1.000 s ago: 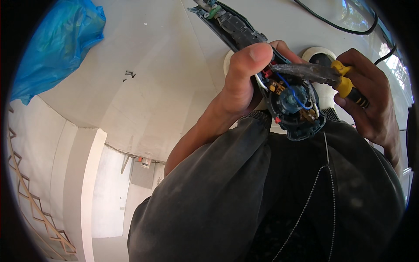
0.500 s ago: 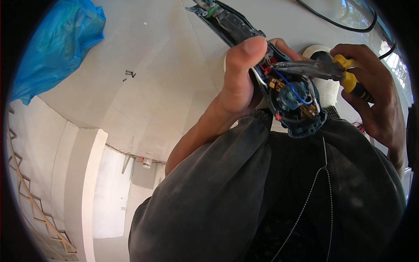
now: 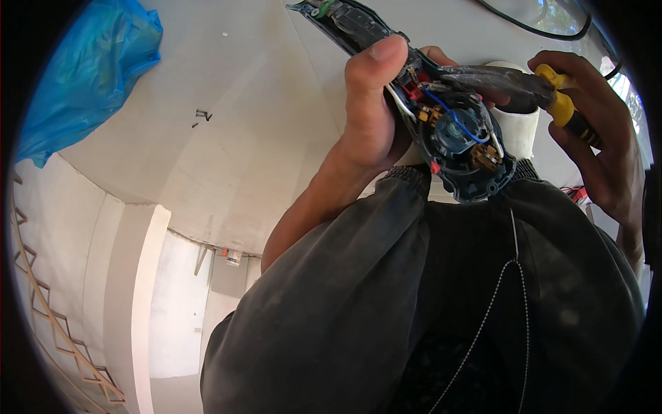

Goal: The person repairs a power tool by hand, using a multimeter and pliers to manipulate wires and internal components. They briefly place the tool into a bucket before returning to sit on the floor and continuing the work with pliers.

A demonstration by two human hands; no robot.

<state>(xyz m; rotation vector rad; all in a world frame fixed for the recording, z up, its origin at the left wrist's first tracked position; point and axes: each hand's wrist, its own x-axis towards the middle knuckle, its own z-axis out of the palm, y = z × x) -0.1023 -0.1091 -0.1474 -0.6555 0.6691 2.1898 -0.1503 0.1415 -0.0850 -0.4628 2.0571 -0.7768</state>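
Note:
My left hand (image 3: pixel 369 114) is wrapped round an opened power tool (image 3: pixel 463 181), its dark half-shell tilted with the wide end toward me. Inside show a round motor end (image 3: pixel 456 131), brass-coloured brush holders (image 3: pixel 488 156), a red part (image 3: pixel 416 91), a blue wire (image 3: pixel 452 110) and white wires. My right hand (image 3: pixel 607 124) is closed on long-nose pliers (image 3: pixel 507 84) by their yellow and black handles. Their dark jaws point left over the shell's right edge, near the red part and blue wire. Whether the jaw tips touch anything, I cannot tell.
Several small dark screws (image 3: pixel 202 115) lie on the pale floor (image 3: pixel 255 159). A blue plastic bag (image 3: pixel 96 76) is at the far left. A black cable (image 3: pixel 545 33) curves at the top right. Behind the tool stands a whitish cylindrical thing (image 3: pixel 520 131). A ball chain (image 3: pixel 476 366) hangs over my trousers.
The pliers have drawn slightly up and to the right, off the wires by the red part. The power tool has shifted a little upward in my left hand's grip.

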